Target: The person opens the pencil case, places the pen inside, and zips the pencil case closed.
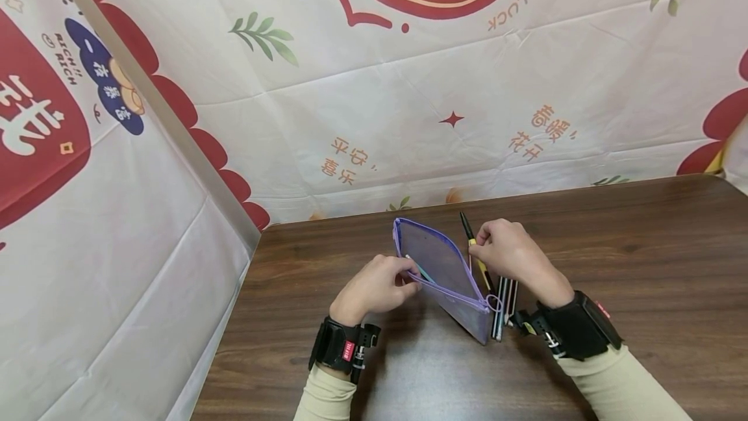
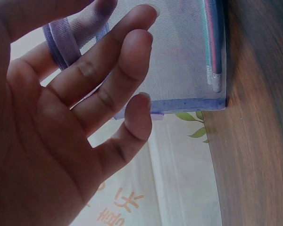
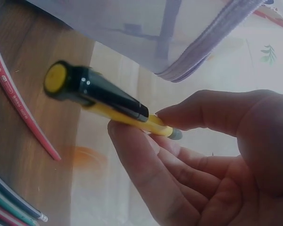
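Observation:
A purple mesh zip pencil case (image 1: pixel 439 253) stands unzipped on the table. My left hand (image 1: pixel 380 286) pinches its near rim between thumb and index finger; the other fingers are loosely bent in the left wrist view. Inside the case are a teal pencil (image 1: pixel 422 270) and, low along the mesh in the left wrist view, pencils with silvery ends (image 2: pixel 216 81). Just right of the opening, my right hand (image 1: pixel 514 253) pinches a yellow and black pen (image 3: pixel 118 101) by thumb and fingertips. The pen slants, with its black clip part facing the right wrist camera.
Several pencils (image 1: pixel 507 301) lie on the brown wooden table (image 1: pixel 643 265) beside the case, under my right hand. One red pencil (image 3: pixel 19 101) lies apart from a bundle in the right wrist view. A printed white cloth (image 1: pixel 397 115) hangs behind the table.

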### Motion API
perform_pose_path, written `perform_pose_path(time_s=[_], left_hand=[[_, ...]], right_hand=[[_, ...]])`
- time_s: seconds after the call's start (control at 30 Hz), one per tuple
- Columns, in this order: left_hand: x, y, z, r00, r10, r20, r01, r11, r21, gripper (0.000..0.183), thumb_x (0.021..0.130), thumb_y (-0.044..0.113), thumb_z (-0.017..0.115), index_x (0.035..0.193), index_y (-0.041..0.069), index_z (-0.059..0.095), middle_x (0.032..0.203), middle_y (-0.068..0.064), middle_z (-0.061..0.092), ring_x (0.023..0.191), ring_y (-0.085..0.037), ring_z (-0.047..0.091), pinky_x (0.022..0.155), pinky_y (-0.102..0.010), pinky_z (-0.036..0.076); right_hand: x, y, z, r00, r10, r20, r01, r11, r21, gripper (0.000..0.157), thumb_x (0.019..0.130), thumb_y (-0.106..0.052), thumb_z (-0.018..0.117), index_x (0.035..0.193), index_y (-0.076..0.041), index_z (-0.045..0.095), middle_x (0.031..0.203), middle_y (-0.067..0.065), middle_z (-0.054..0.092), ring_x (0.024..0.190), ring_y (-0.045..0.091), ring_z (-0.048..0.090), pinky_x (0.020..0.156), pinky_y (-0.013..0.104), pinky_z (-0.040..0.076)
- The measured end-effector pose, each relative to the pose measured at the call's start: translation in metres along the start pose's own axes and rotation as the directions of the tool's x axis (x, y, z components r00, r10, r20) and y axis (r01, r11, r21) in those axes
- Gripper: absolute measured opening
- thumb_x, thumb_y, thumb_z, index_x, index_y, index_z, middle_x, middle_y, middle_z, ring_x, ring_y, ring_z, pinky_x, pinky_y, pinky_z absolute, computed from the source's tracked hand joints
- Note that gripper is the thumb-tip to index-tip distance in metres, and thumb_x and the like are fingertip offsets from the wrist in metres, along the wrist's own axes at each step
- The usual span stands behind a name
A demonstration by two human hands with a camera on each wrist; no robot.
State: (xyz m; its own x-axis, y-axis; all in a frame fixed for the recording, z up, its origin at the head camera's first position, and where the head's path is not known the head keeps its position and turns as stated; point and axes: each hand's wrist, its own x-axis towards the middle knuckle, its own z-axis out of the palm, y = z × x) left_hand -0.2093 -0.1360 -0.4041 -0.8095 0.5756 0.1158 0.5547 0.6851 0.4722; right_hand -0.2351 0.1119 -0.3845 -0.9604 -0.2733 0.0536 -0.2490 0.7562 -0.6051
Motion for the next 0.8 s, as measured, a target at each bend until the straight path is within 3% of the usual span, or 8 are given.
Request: perform_pose_path(time_s=[0.8], left_hand=[[-0.0005, 0.0004, 0.0004, 1.000, 0.021, -0.006, -0.021, 1.000, 0.002, 0.006, 0.085, 0.018, 0.064, 0.084, 0.014, 0.068, 0.074, 0.007, 0.065, 0.067, 0.000, 0.055, 0.060, -0.016, 0.046]], right_hand=[[-0.0042, -0.0057, -0.0041, 0.996, -0.045, -0.071, 0.044, 0.999, -0.013, 0.015, 0.085, -0.015, 0.061, 0.076, -0.002, 0.062, 0.062, 0.004, 0.060, 0.049, 0.012, 0.051, 0.051, 0.030, 0.043]])
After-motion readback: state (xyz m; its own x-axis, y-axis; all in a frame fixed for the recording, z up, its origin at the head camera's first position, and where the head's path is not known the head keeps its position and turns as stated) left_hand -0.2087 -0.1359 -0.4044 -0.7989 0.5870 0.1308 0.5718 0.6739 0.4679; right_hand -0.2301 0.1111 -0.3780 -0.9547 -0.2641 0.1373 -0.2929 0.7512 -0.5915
